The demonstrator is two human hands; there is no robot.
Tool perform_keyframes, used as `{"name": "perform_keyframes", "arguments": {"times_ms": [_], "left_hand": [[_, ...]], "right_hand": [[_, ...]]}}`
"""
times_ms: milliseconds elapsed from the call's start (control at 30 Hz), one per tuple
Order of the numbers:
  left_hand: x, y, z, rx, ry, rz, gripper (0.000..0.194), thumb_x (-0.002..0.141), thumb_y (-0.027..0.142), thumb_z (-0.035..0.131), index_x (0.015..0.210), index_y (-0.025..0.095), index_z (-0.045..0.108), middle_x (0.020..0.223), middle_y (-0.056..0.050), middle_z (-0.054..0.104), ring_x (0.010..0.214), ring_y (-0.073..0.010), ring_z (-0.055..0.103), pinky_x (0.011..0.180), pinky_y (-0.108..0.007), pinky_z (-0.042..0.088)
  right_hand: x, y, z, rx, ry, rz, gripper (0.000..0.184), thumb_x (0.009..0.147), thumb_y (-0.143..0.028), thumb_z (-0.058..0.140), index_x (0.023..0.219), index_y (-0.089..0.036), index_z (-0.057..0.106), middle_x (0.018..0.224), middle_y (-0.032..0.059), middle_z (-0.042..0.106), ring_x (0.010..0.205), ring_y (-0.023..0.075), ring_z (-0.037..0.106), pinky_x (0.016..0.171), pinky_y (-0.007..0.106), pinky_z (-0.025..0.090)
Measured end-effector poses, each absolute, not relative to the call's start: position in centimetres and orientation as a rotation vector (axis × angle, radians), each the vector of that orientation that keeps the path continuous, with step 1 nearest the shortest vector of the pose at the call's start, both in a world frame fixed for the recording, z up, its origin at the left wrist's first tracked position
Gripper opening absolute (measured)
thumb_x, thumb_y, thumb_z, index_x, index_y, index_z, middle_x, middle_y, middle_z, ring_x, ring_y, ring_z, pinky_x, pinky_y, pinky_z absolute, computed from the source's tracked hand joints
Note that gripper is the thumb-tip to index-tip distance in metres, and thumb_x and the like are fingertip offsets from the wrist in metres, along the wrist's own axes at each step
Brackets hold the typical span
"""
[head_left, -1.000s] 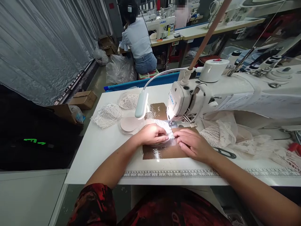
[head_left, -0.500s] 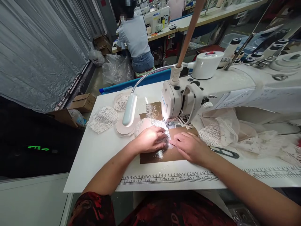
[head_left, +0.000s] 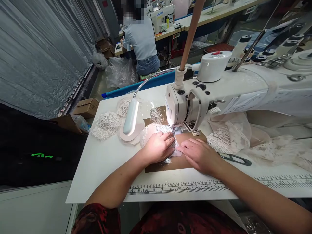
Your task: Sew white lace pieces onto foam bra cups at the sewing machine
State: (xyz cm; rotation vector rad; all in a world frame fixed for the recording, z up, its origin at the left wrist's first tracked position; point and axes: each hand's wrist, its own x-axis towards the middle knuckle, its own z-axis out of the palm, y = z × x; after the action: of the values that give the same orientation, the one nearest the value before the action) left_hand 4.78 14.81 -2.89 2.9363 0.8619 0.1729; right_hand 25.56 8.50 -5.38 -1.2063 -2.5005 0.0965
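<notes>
A white lace piece with a pale pink cup-like part (head_left: 148, 132) lies under the lit needle area of the white sewing machine (head_left: 175, 105). My left hand (head_left: 159, 148) rests on this lace, its fingers bent and close together, pressing it down just left of the presser foot. At the lace's near right edge, my right hand (head_left: 200, 153) pinches the material between thumb and forefinger. The two hands' fingertips nearly meet. Beneath them is a brown sheet (head_left: 156, 167) on the white table (head_left: 107, 175). My fingers partly hide the lace, and the needle tip is too small to make out.
More lace pieces (head_left: 106, 126) lie at the left, beside a lamp head (head_left: 131, 116) on a bendable neck. Right of my hand are a dark long-handled tool (head_left: 235, 158) and heaped lace (head_left: 270, 146). A printed ruler (head_left: 180, 188) runs along the front edge. A co-worker (head_left: 142, 42) sits beyond.
Both hands and the lace keep nearly the same place at the machine, with only a slight shift of the fingers. The whole view has moved a little.
</notes>
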Motion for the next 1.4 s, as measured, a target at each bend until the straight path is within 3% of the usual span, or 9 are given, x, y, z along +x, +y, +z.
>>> {"name": "perform_keyframes", "arguments": {"times_ms": [300,700,967,1400], "left_hand": [[4.8,14.9,-3.0,3.006,0.874,0.179,0.04,0.096,0.037,0.035,0.12,0.015,0.058,0.128,-0.009,0.056,0.093,-0.0227,0.053,0.078,-0.037,0.045],[4.8,15.3,-3.3,2.99,0.947,0.133,0.047,0.093,0.043,0.04,0.128,0.015,0.052,0.137,-0.009,0.048,0.09,-0.0236,0.05,0.078,-0.038,0.044],[4.3,15.6,-3.3,3.052,0.839,0.136,0.037,0.096,0.023,0.034,0.123,0.016,0.057,0.134,-0.007,0.053,0.095,-0.0218,0.052,0.08,-0.035,0.042],[4.1,15.8,-3.3,3.005,0.886,0.106,0.04,0.093,0.02,0.037,0.129,0.016,0.055,0.137,-0.006,0.052,0.095,-0.0223,0.051,0.081,-0.037,0.042]], "right_hand": [[25.4,8.9,-5.7,-1.24,-2.486,0.025,0.032,0.083,-0.011,0.043,0.106,-0.016,0.064,0.078,0.0052,0.058,0.077,0.0195,0.046,0.07,0.031,0.033],[25.1,9.1,-5.3,-1.256,-2.473,0.043,0.032,0.083,-0.01,0.043,0.106,-0.015,0.065,0.079,0.0049,0.06,0.077,0.0197,0.049,0.068,0.031,0.033],[24.8,9.4,-4.7,-1.268,-2.491,-0.03,0.03,0.086,-0.013,0.042,0.104,-0.014,0.065,0.075,0.0047,0.058,0.072,0.0185,0.048,0.063,0.03,0.03],[24.9,9.7,-5.1,-1.305,-2.52,-0.023,0.034,0.088,-0.013,0.04,0.11,-0.014,0.065,0.077,0.0057,0.06,0.074,0.0189,0.049,0.067,0.031,0.033]]}}
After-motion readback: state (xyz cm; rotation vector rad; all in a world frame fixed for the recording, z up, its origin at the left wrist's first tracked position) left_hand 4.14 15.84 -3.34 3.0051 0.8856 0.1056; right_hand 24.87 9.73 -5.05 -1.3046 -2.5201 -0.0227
